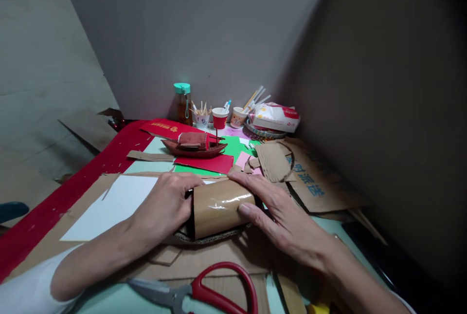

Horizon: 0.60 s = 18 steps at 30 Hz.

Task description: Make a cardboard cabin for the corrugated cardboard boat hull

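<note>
left hand (166, 207) clasps cardboard roll (219, 207) end | right hand (280, 219) fingers spread flat, pinning roll, frame centre | risk: taped roll springs open if grip slackens; red-handled scissors (204, 294) lie near forearms

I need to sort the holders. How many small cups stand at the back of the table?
3: a white toothpick cup beside the bottle, a red cup in the middle, a beige cup rightmost. More may be hidden.
</note>
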Each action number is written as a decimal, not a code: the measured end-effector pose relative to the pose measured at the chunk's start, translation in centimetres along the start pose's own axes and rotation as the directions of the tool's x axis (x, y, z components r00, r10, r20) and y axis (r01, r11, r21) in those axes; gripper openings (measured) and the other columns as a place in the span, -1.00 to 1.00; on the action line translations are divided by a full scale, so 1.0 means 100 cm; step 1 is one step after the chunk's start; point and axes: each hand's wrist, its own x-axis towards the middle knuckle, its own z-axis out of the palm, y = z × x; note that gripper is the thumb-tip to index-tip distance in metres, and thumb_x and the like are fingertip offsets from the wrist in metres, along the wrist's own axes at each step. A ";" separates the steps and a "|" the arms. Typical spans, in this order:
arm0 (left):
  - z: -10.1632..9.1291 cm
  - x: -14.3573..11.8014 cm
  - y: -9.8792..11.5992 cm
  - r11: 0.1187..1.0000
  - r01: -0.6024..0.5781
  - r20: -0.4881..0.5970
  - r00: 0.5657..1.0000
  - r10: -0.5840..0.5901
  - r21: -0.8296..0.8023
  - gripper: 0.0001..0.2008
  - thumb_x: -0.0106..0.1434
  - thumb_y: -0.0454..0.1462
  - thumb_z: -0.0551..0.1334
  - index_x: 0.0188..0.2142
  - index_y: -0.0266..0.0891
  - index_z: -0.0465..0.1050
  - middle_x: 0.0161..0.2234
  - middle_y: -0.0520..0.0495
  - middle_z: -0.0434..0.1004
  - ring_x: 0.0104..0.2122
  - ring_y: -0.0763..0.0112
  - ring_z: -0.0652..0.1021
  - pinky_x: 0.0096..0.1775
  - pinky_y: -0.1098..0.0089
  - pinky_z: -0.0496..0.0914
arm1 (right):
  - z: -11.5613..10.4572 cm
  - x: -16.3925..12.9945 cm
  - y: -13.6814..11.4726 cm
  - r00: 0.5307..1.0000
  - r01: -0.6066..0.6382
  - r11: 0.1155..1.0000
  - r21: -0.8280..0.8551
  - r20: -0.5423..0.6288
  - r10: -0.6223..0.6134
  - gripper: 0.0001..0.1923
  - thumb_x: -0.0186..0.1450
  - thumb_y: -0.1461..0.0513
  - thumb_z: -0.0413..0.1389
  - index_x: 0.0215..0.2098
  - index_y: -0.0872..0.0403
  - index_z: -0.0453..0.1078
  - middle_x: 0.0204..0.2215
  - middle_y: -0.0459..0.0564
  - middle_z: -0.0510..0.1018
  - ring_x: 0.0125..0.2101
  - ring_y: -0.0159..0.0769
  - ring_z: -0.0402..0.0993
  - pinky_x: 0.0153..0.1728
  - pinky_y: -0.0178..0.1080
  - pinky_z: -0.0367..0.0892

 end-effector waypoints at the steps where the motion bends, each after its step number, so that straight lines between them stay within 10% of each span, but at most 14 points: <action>1: 0.000 0.000 0.000 1.000 0.012 0.003 1.000 -0.012 0.002 -0.70 0.13 -0.41 0.16 -0.32 -0.17 0.68 -0.20 -0.07 0.75 -0.20 0.18 0.68 -0.14 0.33 0.46 | 0.001 0.000 0.000 1.000 -0.010 1.000 0.008 0.001 0.010 -0.47 0.50 0.00 -0.09 0.37 -0.02 0.16 0.29 0.01 0.37 0.28 -0.15 0.23 0.27 -0.04 0.17; 18: -0.010 0.001 0.006 0.981 -0.020 0.060 0.998 0.008 0.191 -0.79 0.20 -0.30 0.11 -0.33 -0.20 0.53 -0.36 -0.02 0.64 -0.34 0.23 0.56 -0.28 0.39 0.31 | -0.005 -0.001 -0.001 0.999 0.049 0.995 0.085 -0.011 -0.048 -0.41 0.49 0.02 -0.01 0.39 0.08 0.14 0.35 0.07 0.29 0.33 -0.16 0.14 0.32 -0.07 0.04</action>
